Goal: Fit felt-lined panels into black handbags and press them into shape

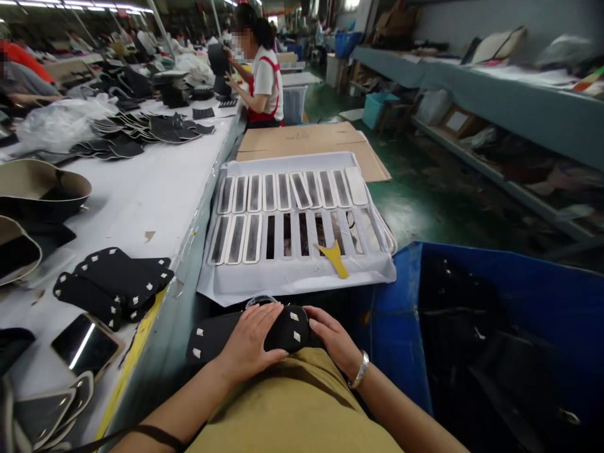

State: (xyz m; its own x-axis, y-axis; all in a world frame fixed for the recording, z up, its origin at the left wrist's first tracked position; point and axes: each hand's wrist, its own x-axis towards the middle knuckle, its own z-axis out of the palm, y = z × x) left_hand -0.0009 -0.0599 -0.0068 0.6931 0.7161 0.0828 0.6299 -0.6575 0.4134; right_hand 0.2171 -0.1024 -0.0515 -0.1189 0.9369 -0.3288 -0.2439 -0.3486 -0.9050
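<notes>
A long black panel with small white tabs near its ends [226, 333] lies across my lap, over yellow-brown clothing. My left hand [255, 336] rests on top of the panel, its fingers stretched flat and the thumb apart. At the panel's right end, my right hand [334, 336] curls round the edge, with the fingertips partly hidden behind it. Just beyond the hands sits a white cloth-covered slotted board [283, 277]. Grey strips with white rims [255, 192] stand in rows on it, and some slots show dark gaps. On its front lies a yellow forked piece [335, 258].
Left is a white-topped table [155, 182] with more black tabbed panels [117, 277], a phone [87, 343] and stacked black pieces [160, 129]. A blue bin [401, 321] of black items stands right. Ahead are cardboard sheets [302, 138] and a co-worker [264, 82].
</notes>
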